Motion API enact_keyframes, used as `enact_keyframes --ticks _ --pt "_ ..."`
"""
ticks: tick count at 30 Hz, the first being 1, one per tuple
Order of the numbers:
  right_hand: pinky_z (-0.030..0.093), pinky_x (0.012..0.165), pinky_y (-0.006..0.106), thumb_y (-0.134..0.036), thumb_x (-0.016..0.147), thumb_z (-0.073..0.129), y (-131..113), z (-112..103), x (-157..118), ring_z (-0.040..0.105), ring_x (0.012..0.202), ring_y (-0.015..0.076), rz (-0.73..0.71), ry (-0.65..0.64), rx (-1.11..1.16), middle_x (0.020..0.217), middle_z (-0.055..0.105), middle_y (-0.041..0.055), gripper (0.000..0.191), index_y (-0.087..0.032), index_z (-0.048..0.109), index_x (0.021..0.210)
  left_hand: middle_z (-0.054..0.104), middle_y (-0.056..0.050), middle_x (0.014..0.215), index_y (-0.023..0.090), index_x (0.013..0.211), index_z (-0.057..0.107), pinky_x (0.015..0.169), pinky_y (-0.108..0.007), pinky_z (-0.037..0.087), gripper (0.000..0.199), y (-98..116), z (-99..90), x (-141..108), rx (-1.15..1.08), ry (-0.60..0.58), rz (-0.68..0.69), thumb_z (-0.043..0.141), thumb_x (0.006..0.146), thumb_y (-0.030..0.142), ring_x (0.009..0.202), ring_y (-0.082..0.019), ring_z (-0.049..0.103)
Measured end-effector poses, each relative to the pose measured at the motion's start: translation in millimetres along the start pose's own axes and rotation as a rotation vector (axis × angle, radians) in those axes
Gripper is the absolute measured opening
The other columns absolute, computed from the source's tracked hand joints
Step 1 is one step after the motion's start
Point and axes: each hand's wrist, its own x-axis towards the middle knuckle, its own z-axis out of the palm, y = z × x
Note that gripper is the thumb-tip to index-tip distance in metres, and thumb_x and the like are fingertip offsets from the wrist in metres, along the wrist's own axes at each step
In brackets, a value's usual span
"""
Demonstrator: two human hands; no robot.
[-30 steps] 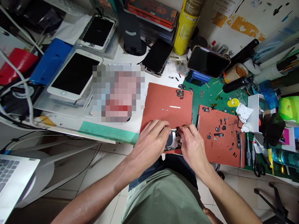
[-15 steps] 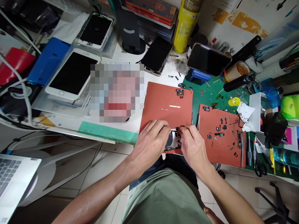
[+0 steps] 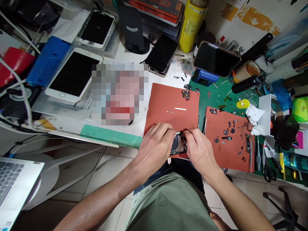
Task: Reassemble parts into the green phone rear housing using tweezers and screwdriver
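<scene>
An opened phone housing (image 3: 179, 146) lies at the front edge of a reddish-brown mat (image 3: 172, 109), between my two hands. My left hand (image 3: 157, 142) is closed on the housing's left side, its fingertips at the top edge. On the right side my right hand (image 3: 198, 146) has its fingers pressed together at the housing's upper edge. Both hands hide much of the housing, and any small part between the fingertips is too small to make out. Thin silver strips (image 3: 180, 108) and a small metal part (image 3: 185, 94) rest farther back on the mat.
A second reddish mat (image 3: 231, 154) to the right bears several small parts. Scissors (image 3: 269, 174) and tools lie beyond it. A phone on a blue stand (image 3: 205, 78), a yellow can (image 3: 192, 25) and a dark phone (image 3: 161, 54) stand or lie behind. A white phone (image 3: 74, 75) is left.
The view has shifted slightly. Both hands remain at the phone housing, with only a slight change in the right fingers.
</scene>
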Motion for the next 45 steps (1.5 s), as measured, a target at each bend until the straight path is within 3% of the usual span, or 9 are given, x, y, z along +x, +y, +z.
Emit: enact_keyframes --ticks 15,23,27,35,45 --pt "0.055 0.073 0.031 -0.004 0.111 0.047 9 -11 2 0.069 0.081 0.0191 -0.214 0.056 -0.18 0.098 0.076 0.0104 0.028 -0.012 0.074 0.116 0.072 -0.008 0.099 0.016 0.094 0.071 0.086 -0.042 0.057 0.02 3 0.2 2 -0.029 -0.012 -0.068 0.058 0.109 0.009 0.09 -0.026 0.07" --pt "0.061 0.075 0.03 -0.018 0.111 0.065 5 -10 -9 0.076 0.085 0.0193 0.079 0.124 0.126 0.102 0.077 0.0093 0.009 -0.017 0.073 0.114 0.071 -0.005 0.098 0.02 0.093 0.064 0.086 -0.04 0.055 0.02 2 -0.8 3 -0.068 -0.071 -0.124 0.058 0.107 0.007 0.09 -0.024 0.069" --pt "0.061 0.07 0.031 -0.022 0.111 0.064 0 -7 -9 0.076 0.083 0.0196 0.159 0.113 0.143 0.102 0.076 0.0091 0.011 -0.019 0.074 0.11 0.073 -0.005 0.099 0.021 0.095 0.064 0.086 -0.041 0.055 0.019 1 -1.8 3 -0.098 -0.092 -0.132 0.058 0.108 0.009 0.093 -0.025 0.071" --pt "0.065 0.082 0.033 -0.014 0.111 0.058 2 -3 -7 0.079 0.093 0.0214 0.14 0.115 0.146 0.107 0.078 0.0099 0.02 -0.019 0.076 0.118 0.077 -0.007 0.104 0.018 0.105 0.07 0.088 -0.045 0.056 0.013 0 -1.6 4 -0.107 -0.111 -0.084 0.06 0.11 0.012 0.095 -0.027 0.071" --pt "0.066 0.085 0.034 -0.007 0.107 0.057 7 0 -6 0.08 0.096 0.0223 0.08 0.081 0.102 0.11 0.079 0.0104 0.026 -0.018 0.075 0.121 0.076 -0.006 0.098 0.018 0.094 0.069 0.088 -0.044 0.056 0.021 0 0.6 6 -0.111 -0.151 -0.109 0.057 0.11 0.011 0.092 -0.026 0.07"
